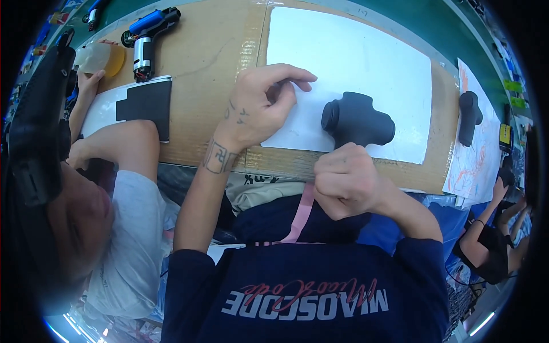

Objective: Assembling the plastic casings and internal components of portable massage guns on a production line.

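A matte black massage gun (359,117) lies across the white sheet (343,46), its ringed round end pointing left. Its handle runs toward me and goes into my right hand (347,182), whose fingers are curled closed at the sheet's near edge. The handle's end is hidden by that hand. To the left of the gun, my left hand (264,103) hovers over the sheet's left edge. Its index finger reaches out and its thumb stands apart from it, with nothing visible between them; the other fingers are mostly hidden.
Brown cardboard (200,57) covers the table. At the far left stand a blue-and-black device with a silver motor (144,51), a black flat piece (146,106) and a container of yellowish liquid (106,59) by another person's hand. Another black massage gun (469,117) lies on marked paper at right.
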{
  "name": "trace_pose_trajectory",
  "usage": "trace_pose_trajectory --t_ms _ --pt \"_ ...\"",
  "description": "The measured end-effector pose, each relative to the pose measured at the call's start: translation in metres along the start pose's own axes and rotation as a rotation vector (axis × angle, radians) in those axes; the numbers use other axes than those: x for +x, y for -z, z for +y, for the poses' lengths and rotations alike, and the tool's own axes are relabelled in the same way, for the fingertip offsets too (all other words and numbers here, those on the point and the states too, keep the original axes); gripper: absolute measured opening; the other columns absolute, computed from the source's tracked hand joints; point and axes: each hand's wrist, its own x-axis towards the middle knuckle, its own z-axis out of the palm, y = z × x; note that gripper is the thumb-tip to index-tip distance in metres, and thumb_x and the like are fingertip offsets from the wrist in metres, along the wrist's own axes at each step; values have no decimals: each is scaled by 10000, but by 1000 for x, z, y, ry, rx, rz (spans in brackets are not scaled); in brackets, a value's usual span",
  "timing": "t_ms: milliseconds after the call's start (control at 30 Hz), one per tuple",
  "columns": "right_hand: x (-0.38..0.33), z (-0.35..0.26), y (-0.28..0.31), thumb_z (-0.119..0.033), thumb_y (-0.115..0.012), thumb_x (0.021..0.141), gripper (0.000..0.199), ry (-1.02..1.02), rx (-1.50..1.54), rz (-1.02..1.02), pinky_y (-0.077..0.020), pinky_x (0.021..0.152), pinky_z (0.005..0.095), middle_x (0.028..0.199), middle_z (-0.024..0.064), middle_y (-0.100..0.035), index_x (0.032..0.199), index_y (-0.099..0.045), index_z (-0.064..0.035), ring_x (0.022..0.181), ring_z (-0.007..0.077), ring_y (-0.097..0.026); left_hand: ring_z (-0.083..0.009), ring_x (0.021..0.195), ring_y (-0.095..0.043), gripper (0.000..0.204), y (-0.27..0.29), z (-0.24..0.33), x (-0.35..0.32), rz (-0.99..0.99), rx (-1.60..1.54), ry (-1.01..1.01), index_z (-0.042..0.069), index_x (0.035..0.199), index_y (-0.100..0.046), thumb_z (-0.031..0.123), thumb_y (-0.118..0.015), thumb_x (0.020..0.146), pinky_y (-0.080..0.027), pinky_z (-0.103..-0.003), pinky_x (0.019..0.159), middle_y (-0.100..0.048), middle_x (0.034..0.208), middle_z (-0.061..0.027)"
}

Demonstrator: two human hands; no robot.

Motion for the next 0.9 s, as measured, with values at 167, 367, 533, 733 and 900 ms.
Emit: trace_pose_trajectory --t_ms 167,367,533,733,900 --pt "-18 -3 -10 98 -642 584 319 128 -301 -24 -306 437 346 604 36 -387 610 -373 -73 480 202 -412 -86 683 -650 300 -2 -2 -3 10 -17 -7 43 1079 -772 -33 -540 904 -486 -236 585 -768 899 -53" --pt "-59 -7 2 20 -729 668 303 105 -547 39 -339 455 330 649 43 -446 651 -442 -76 511 195 -449 -55 770 -581 319 3 1 -3 -97 58 -1 -17 1194 -725 -52 -500 971 -504 -199 645 -742 1027 -81" --pt "-80 -15 9 -79 -794 757 366 -362 -550 351 -416 481 291 731 94 -593 1056 -596 -2 565 187 -557 -103 711 -661 284 2 1 -1 -9 47 -59 59 1108 -768 -16 -588 902 -505 -245 617 -764 944 -67" --pt "-82 -15 37 -172 -775 827 831 -704 -318 348 -476 515 251 869 165 -697 1533 -387 28 643 174 -646 -133 968 -650 474 -15 32 15 -212 447 -365 22 1292 -678 86 -828 847 -546 -273 823 -728 1140 -55" --pt "-70 6 77 -290 -725 870 766 -785 631 504 -484 521 230 917 177 -702 1509 -449 30 660 152 -652 -184 1095 -658 688 -25 50 56 -300 286 -404 33 1320 -652 131 -952 709 -529 -319 959 -715 1184 -61"
